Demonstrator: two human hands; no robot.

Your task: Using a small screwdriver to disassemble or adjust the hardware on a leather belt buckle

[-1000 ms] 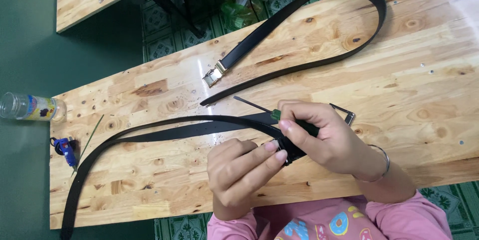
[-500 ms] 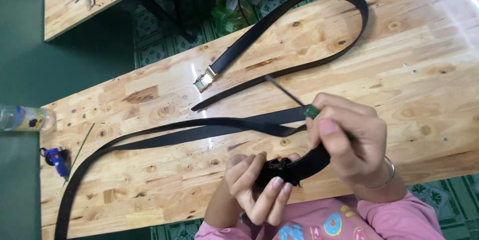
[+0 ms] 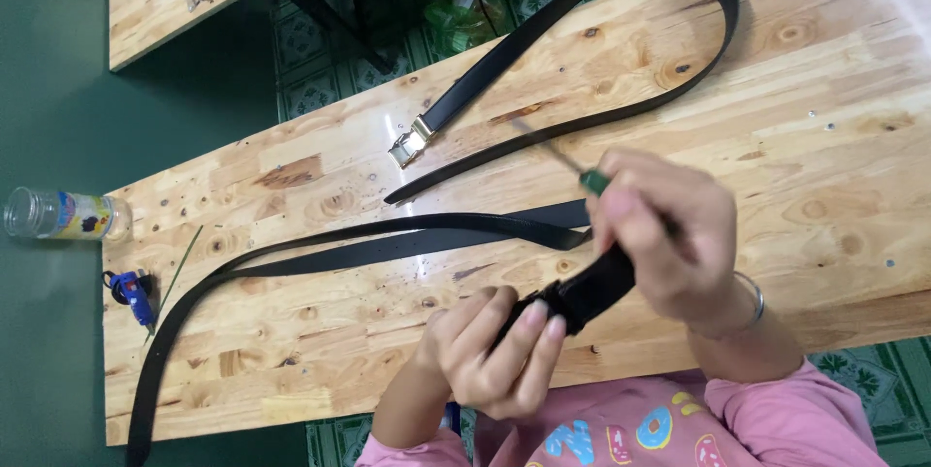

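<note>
Hands meet over a pale pine worktop [image 3: 291, 351], where a person in a pink top works on a black belt [image 3: 407, 234]. The left hand [image 3: 495, 355] has its grip clenched around the belt's thick end just above the near edge; the right hand [image 3: 669, 234] grasps a green-handled screwdriver [image 3: 582, 174], its thin shaft angled up and away. The strap looks light, limp and smooth, likely to slide, so holding near the stiffer end seems sound. A second belt [image 3: 582, 21] with a metal buckle [image 3: 409, 144] loops behind, apart. A jar [image 3: 63, 215] and a small blue tool [image 3: 134, 294] lie by the far left end.
</note>
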